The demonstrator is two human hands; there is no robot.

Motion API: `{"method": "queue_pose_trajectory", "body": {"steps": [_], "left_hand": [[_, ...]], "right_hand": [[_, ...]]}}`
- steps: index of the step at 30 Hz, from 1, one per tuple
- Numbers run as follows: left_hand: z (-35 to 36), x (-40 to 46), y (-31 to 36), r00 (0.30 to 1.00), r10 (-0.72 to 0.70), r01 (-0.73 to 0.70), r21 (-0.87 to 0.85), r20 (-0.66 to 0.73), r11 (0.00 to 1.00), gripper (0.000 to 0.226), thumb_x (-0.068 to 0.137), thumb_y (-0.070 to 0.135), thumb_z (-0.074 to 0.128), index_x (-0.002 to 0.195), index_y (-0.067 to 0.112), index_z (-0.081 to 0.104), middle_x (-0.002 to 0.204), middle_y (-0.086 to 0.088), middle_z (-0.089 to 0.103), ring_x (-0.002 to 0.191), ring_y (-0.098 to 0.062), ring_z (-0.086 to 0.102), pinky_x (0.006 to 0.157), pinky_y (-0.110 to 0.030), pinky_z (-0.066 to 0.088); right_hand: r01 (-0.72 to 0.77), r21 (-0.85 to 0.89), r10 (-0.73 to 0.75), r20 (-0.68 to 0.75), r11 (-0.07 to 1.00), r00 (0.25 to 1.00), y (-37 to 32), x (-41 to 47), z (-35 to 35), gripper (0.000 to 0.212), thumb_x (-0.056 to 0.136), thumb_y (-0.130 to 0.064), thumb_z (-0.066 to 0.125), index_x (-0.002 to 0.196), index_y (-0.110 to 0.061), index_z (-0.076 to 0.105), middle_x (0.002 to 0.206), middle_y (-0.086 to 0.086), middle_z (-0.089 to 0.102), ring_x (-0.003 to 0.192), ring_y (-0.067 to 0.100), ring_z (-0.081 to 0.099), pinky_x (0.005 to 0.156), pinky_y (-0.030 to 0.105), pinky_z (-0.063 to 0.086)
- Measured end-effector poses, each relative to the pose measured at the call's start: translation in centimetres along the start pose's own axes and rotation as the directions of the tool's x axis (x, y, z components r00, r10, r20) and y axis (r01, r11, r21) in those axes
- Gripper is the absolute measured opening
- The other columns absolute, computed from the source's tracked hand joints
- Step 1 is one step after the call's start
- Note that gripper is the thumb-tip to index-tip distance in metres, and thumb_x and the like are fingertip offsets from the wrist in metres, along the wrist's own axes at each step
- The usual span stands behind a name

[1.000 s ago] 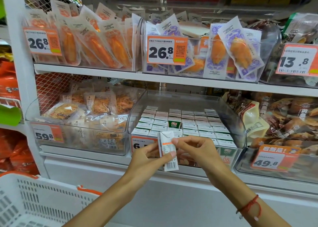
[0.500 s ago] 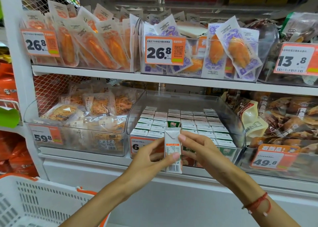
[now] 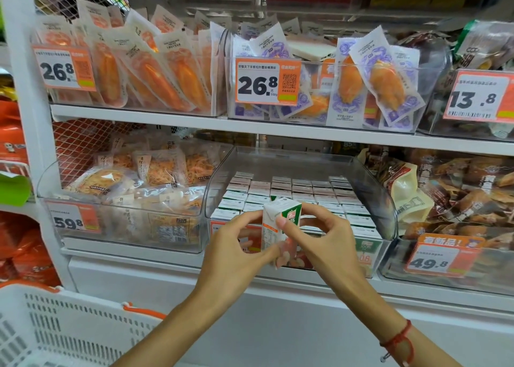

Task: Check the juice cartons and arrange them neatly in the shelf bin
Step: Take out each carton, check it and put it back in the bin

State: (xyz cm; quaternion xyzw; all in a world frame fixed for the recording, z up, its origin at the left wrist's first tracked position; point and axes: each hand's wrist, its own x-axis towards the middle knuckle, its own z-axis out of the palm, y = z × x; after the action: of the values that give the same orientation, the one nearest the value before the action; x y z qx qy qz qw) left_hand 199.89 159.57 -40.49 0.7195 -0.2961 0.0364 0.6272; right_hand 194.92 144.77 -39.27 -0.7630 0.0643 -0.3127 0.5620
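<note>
1. Two hands hold one carton (image 3: 281, 227) at frame centre: left hand (image 3: 236, 244) grips its lower side, right hand (image 3: 319, 241) pinches the top. Since a second ago it has turned, green face now showing, so checking continues.
2. Behind it, the bin (image 3: 386, 199) holds neat rows on a white shelf (image 3: 167, 258); a basket (image 3: 55, 325) sits lower left.

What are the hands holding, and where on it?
A small white-and-green juice carton, pinched between left hand and right hand by its opposite sides.
</note>
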Motion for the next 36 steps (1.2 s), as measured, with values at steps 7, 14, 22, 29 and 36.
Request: {"method": "queue_pose_trajectory", "body": {"steps": [7,14,22,29,36], "left_hand": [[-1.3,0.2,-1.1,0.977,0.21,-0.19,0.279,-0.044,0.941,0.053,0.079,0.018,0.079,0.113,0.05,0.056,0.109,0.039,0.058,0.108,0.007,0.059,0.086,-0.012,0.051],[-2.1,0.1,-1.1,0.914,0.403,-0.362,0.347,-0.052,0.865,0.062,0.074,0.007,0.081,0.121,0.039,0.055,0.123,0.031,0.055,0.121,0.015,0.046,0.095,-0.007,0.043],[-1.4,-0.1,-0.7,0.982,0.185,-0.187,0.134,0.029,0.973,0.046,0.078,0.032,0.075,0.119,0.043,0.057,0.118,0.03,0.06,0.117,0.007,0.052,0.091,-0.01,0.045],[-1.7,0.5,-0.6,0.983,-0.1,0.147,-0.325,0.155,0.934,0.057,0.074,0.038,0.07,0.128,0.025,0.057,0.112,0.01,0.072,0.106,-0.007,0.067,0.084,-0.018,0.053],[-1.9,0.4,-0.4,0.937,-0.268,0.349,-0.585,0.223,0.732,0.045,0.076,0.034,0.07,0.118,0.047,0.059,0.109,-0.002,0.074,0.098,-0.022,0.072,0.07,-0.024,0.058]], "right_hand": [[0.016,0.173,-0.038,0.128,0.985,0.991,-0.3,-0.2,-0.2,0.024,0.071,-0.032,0.078,0.091,-0.022,0.071,0.099,-0.011,0.074,0.098,0.005,0.068,0.074,0.017,0.055],[0.013,0.289,-0.053,0.13,0.957,0.99,-0.7,-0.4,-0.7,0.011,0.071,-0.029,0.075,0.08,-0.024,0.076,0.091,-0.003,0.077,0.092,0.009,0.071,0.069,0.015,0.054],[0.087,0.223,-0.113,0.109,0.971,0.988,-0.4,-0.2,-1.1,0.016,0.081,-0.034,0.064,0.092,-0.031,0.075,0.097,-0.013,0.075,0.096,0.001,0.068,0.073,0.01,0.051],[0.175,0.063,-0.186,0.348,0.983,0.919,-0.1,-0.2,-1.6,0.039,0.087,-0.034,0.065,0.123,-0.049,0.056,0.127,-0.02,0.061,0.118,0.004,0.059,0.093,0.024,0.053],[0.347,-0.158,-0.248,0.443,0.924,0.862,-1.1,-0.3,-2.2,0.062,0.074,-0.049,0.075,0.132,-0.044,0.054,0.144,-0.035,0.037,0.134,-0.007,0.037,0.102,0.018,0.045]]}}
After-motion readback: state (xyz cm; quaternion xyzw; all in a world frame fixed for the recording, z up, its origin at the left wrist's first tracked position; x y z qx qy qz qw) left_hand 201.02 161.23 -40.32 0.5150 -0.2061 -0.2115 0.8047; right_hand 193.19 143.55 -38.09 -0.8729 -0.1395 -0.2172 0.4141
